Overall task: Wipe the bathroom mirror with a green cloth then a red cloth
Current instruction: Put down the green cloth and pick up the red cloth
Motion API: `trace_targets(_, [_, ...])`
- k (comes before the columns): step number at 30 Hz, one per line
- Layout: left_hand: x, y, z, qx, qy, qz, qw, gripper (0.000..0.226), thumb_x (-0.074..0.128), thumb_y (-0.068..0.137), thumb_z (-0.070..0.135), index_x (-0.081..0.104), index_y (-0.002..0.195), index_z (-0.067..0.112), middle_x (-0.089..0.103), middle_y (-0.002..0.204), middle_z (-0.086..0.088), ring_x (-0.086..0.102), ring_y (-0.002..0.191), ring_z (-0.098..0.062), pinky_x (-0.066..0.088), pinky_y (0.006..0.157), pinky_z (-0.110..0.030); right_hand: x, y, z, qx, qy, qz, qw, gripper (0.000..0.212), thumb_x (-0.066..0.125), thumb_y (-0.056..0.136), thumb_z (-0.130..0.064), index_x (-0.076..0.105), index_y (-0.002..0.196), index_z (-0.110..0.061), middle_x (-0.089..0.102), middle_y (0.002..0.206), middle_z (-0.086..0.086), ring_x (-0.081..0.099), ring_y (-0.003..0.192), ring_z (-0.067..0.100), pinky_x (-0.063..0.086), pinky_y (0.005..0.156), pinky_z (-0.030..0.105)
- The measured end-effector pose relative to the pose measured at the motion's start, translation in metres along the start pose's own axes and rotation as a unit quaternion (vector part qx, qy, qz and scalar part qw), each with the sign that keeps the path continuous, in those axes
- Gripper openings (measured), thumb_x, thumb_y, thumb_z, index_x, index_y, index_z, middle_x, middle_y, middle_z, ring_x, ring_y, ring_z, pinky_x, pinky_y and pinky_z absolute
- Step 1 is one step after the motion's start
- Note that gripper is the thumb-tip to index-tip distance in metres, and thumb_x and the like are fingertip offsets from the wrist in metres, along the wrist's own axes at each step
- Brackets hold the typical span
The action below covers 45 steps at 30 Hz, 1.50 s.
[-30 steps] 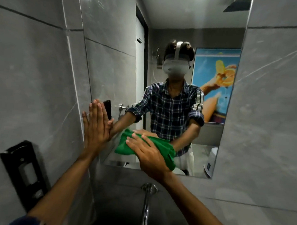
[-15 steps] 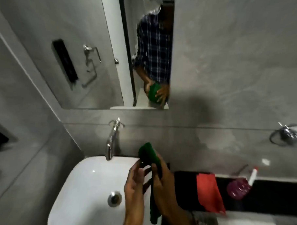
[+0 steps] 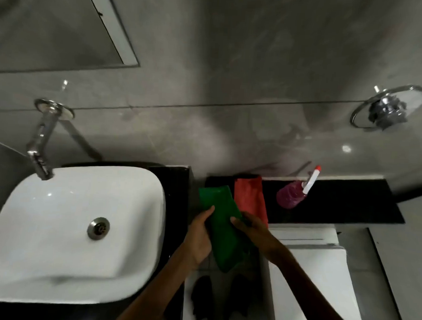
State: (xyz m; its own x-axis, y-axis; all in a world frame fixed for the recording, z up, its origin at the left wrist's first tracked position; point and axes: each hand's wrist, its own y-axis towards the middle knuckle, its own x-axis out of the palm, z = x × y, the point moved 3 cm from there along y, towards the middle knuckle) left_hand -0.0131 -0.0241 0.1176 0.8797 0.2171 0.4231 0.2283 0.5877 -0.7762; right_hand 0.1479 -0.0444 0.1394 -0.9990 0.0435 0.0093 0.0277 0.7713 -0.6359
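The green cloth [image 3: 223, 223] is folded into a long strip and held between both my hands, low over the gap right of the sink. My left hand [image 3: 200, 234] grips its left edge and my right hand [image 3: 252, 231] grips its right edge. The cloth's far end reaches the black ledge [image 3: 343, 202]. A red cloth [image 3: 250, 198] lies folded on that ledge, just right of the green one. Only the mirror's [image 3: 53, 29] lower right corner shows at the upper left.
A white basin [image 3: 64, 231] with a chrome tap [image 3: 40, 147] fills the left. A pink spray bottle [image 3: 294, 192] stands on the ledge right of the red cloth. A chrome ring holder [image 3: 386, 107] hangs on the grey wall. A white toilet tank [image 3: 306, 268] sits lower right.
The view has tilted down from the mirror to the counter. My hands left the mirror, folded the green cloth and brought it down beside the red cloth.
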Motion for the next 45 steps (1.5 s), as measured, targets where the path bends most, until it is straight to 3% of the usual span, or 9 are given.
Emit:
trace_targets(3, [0.007, 0.044, -0.008, 0.034, 0.092, 0.039, 0.994, 0.029, 0.074, 0.090, 0.028, 0.080, 0.114, 0.013, 0.079, 0.117, -0.019, 0.076, 0.107, -0.036, 0.062, 0.093, -0.048, -0.013, 0.040, 0.034, 0.006, -0.012, 0.058, 0.998, 0.039, 0.049, 0.100, 0.015, 0.045, 0.139, 0.017, 0.062, 0.118, 0.027, 0.062, 0.094, 0.032, 0.055, 0.080, 0.032])
trace_targets(7, [0.003, 0.107, -0.006, 0.093, 0.185, 0.120, 0.971, 0.010, 0.067, 0.095, 0.011, 0.073, 0.102, 0.016, 0.076, 0.103, -0.016, 0.071, 0.100, -0.034, 0.060, 0.084, -0.041, 0.003, 0.099, 0.052, 0.007, -0.033, 0.062, 0.997, 0.036, 0.044, 0.105, 0.006, 0.045, 0.141, 0.004, 0.062, 0.129, 0.030, 0.065, 0.112, 0.044, 0.057, 0.099, 0.056])
trace_targets(14, [-0.008, 0.166, 0.009, 0.121, 0.323, 0.131, 0.929, 0.061, 0.053, 0.103, 0.000, 0.034, 0.161, 0.005, 0.046, 0.160, -0.023, 0.049, 0.145, -0.037, 0.041, 0.120, -0.043, 0.003, 0.149, 0.062, -0.045, -0.148, 0.109, 0.982, 0.051, 0.040, 0.100, 0.011, 0.039, 0.149, -0.003, 0.062, 0.128, 0.028, 0.063, 0.106, 0.040, 0.054, 0.100, 0.049])
trace_targets(17, [-0.016, 0.159, -0.007, 0.189, 0.504, 0.116, 0.834, 0.070, 0.054, 0.105, 0.012, 0.019, 0.165, 0.006, 0.024, 0.171, -0.019, 0.029, 0.158, -0.032, 0.022, 0.123, -0.024, -0.016, 0.143, 0.073, -0.060, -0.271, 0.176, 0.945, 0.046, 0.041, 0.102, 0.003, 0.048, 0.146, -0.006, 0.065, 0.129, 0.027, 0.068, 0.103, 0.045, 0.058, 0.087, 0.058])
trace_targets(23, [-0.018, 0.162, -0.038, 0.317, 0.749, 0.031, 0.581, 0.064, 0.033, 0.109, 0.029, 0.013, 0.167, 0.010, 0.007, 0.178, -0.007, 0.001, 0.164, -0.022, 0.010, 0.135, -0.047, -0.026, 0.165, 0.084, -0.036, -0.516, 0.180, 0.837, 0.086, 0.051, 0.105, -0.041, 0.003, 0.164, -0.001, 0.004, 0.172, 0.025, 0.008, 0.161, 0.040, 0.013, 0.131, 0.049])
trace_targets(27, [-0.006, 0.169, -0.049, 0.299, 0.705, 0.009, 0.643, 0.056, 0.035, 0.111, 0.026, 0.026, 0.165, 0.013, 0.028, 0.173, -0.008, 0.019, 0.163, -0.027, 0.007, 0.134, -0.040, -0.026, 0.181, 0.084, -0.029, -0.497, 0.235, 0.835, 0.073, 0.053, 0.104, -0.032, 0.018, 0.162, -0.003, 0.023, 0.167, 0.026, 0.030, 0.151, 0.045, 0.032, 0.121, 0.055])
trace_targets(32, [0.014, 0.182, -0.053, 0.247, 0.584, 0.014, 0.773, 0.052, 0.044, 0.110, 0.025, 0.038, 0.161, 0.017, 0.061, 0.149, -0.014, 0.059, 0.130, -0.018, 0.049, 0.108, -0.032, -0.047, 0.185, 0.084, 0.065, -0.384, 0.383, 0.838, 0.053, 0.056, 0.102, -0.017, 0.037, 0.151, -0.008, 0.043, 0.149, 0.024, 0.043, 0.136, 0.044, 0.041, 0.105, 0.057])
trace_targets(41, [0.036, 0.192, -0.050, 0.182, 0.495, 0.006, 0.849, 0.048, 0.050, 0.106, 0.011, 0.048, 0.154, 0.006, 0.060, 0.150, -0.016, 0.059, 0.137, -0.028, 0.046, 0.117, -0.042, -0.070, 0.174, 0.067, -0.029, -0.302, 0.328, 0.895, 0.022, 0.059, 0.096, -0.008, 0.065, 0.117, -0.007, 0.063, 0.126, 0.018, 0.060, 0.118, 0.041, 0.050, 0.098, 0.052])
trace_targets(45, [0.043, 0.151, -0.022, 0.224, 0.367, -0.013, 0.903, 0.043, 0.057, 0.104, 0.007, 0.055, 0.146, 0.013, 0.066, 0.131, 0.007, 0.065, 0.114, 0.003, 0.050, 0.093, -0.007, -0.051, 0.129, 0.033, -0.139, -0.193, 0.234, 0.943, 0.022, 0.068, 0.098, -0.017, 0.050, 0.106, -0.007, 0.070, 0.095, 0.013, 0.069, 0.081, 0.031, 0.050, 0.064, 0.033])
